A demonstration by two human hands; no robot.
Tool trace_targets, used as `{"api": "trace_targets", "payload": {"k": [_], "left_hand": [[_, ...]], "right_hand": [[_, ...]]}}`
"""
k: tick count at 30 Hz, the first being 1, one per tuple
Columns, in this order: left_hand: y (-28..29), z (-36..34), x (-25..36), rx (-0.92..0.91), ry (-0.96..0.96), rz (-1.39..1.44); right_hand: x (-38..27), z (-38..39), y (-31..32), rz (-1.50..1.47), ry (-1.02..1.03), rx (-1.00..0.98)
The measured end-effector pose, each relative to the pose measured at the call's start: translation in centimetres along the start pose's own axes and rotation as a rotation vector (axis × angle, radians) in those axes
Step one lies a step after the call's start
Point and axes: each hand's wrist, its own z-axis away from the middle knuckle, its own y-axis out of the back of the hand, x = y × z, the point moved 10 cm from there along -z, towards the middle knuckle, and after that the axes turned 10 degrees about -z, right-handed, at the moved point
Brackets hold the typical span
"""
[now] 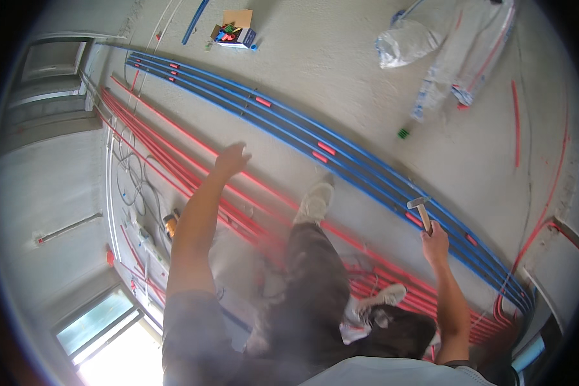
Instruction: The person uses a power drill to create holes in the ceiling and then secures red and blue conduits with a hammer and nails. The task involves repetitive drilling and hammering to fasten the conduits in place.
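Observation:
My right hand (435, 240) grips a hammer (424, 215) by its wooden handle, with the metal head upward over the blue pipes (283, 128). These pipes run side by side across the floor, with short red sleeves (326, 148) on some of them. My left hand (231, 160) is held out above the red pipes (174, 153), its fingers curled toward one another. A small pale spot shows at the fingertips, too small to name. One of my shoes (316, 202) is on the floor between the red and blue pipes.
An opened box (233, 32) of small coloured parts stands at the far side. Clear plastic bags (408, 45) lie at the far right, near a small green piece (403, 134). A loose red pipe (516, 122) lies farther right. Grey cables (132, 180) and an orange-black tool (170, 222) are at left.

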Motion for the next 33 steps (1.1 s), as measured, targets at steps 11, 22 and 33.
{"api": "trace_targets", "payload": {"k": [11,22,33], "left_hand": [[6.4,-35.0,-9.2,0.443,0.324,0.193],[5.7,-53.4,-16.6,0.837,0.012,0.230],[0.7,-40.3,-4.4,0.707,-0.082,0.138]], "right_hand": [[-6.1,-15.0,-3.0,0.126,0.117,-0.047],[24.3,20.2,19.4,0.176,-0.620,0.617],[36.8,54.1,3.1,0.107,-1.131,0.635]]}}
